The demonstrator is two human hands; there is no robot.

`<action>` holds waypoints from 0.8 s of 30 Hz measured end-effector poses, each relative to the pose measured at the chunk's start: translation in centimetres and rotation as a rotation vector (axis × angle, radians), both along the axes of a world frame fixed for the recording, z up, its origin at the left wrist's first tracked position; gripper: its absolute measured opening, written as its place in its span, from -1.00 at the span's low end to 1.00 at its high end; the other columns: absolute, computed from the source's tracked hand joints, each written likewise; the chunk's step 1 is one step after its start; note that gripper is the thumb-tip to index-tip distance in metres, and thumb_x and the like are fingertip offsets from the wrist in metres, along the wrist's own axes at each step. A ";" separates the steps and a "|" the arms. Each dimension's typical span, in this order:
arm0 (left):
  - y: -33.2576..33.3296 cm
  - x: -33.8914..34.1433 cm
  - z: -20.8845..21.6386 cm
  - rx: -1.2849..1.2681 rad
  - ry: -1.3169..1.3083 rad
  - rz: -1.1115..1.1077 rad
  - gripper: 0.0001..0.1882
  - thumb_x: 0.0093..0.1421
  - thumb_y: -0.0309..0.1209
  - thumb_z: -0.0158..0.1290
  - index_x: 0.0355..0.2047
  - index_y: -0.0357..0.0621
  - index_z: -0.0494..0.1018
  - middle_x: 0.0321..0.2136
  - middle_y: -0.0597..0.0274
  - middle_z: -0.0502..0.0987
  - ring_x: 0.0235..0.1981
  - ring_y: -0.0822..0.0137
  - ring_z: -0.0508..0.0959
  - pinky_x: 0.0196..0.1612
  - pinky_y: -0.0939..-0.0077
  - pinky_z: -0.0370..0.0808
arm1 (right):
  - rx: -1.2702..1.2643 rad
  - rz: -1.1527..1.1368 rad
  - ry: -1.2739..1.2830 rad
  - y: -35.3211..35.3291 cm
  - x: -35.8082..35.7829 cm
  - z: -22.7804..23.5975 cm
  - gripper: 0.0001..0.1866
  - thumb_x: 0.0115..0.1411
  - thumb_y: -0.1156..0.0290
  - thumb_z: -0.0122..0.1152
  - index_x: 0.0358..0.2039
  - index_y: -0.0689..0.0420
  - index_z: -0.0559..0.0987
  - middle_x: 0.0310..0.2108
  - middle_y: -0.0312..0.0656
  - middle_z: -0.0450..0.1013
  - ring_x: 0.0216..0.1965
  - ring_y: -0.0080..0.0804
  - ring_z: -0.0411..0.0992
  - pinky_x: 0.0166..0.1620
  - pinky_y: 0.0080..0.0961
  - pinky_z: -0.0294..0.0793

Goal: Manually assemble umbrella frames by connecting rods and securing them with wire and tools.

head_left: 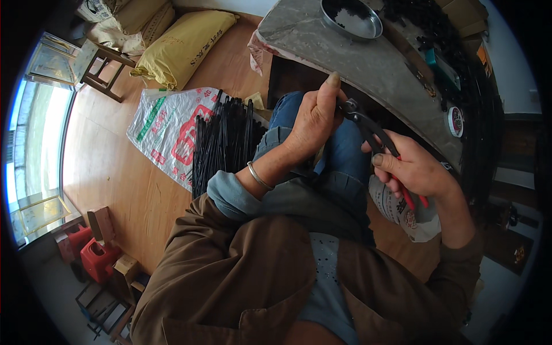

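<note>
My right hand (417,167) grips a pair of pliers (374,131) with dark jaws and red handles, the jaws pointing up and left. Right at those jaws is my left hand (316,122), its fingers curled closed and the thumb sticking up. Whatever the left fingers hold, if anything, is hidden behind the hand. Both hands are above my knees in blue jeans, in front of the table edge. A bundle of long thin black rods (221,144) lies to the left of my legs, on a white plastic sack (164,129) with red and green print.
On the grey-covered table (299,34) stand a round metal pan (352,20) with small black bits, a teal box (443,69), a round tin (455,122) and heaps of black pieces. A yellow sack (184,49), a wooden stool (103,69) and red containers (98,259) occupy the left floor. Beside my right knee sits a white bag (397,210).
</note>
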State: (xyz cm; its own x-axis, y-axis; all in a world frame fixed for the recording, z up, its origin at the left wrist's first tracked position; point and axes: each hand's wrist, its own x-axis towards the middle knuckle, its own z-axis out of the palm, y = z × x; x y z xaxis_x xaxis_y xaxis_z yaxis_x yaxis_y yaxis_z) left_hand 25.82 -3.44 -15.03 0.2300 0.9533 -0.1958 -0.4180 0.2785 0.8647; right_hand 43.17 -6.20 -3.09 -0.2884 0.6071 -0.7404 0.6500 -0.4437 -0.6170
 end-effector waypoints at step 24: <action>1.9 1.0 0.7 0.405 0.242 0.323 -0.24 0.34 0.17 -0.50 -0.47 -0.18 0.51 -0.77 0.39 0.28 -0.74 0.54 0.27 -0.66 0.64 0.20 | 0.255 -0.029 -0.112 1.2 -0.5 -2.0 -0.78 0.23 0.42 0.00 -0.15 0.22 0.39 -0.59 -0.31 0.31 -0.54 -0.57 0.31 -0.41 -0.52 0.35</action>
State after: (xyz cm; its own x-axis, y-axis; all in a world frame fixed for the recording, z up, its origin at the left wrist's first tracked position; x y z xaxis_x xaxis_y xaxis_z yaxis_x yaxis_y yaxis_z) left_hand 26.82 -1.54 -14.31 -0.0919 0.9776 0.1894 -0.2033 -0.2046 0.9575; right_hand 42.70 -5.00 -5.06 -0.1936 0.7845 -0.5891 0.7097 -0.3026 -0.6363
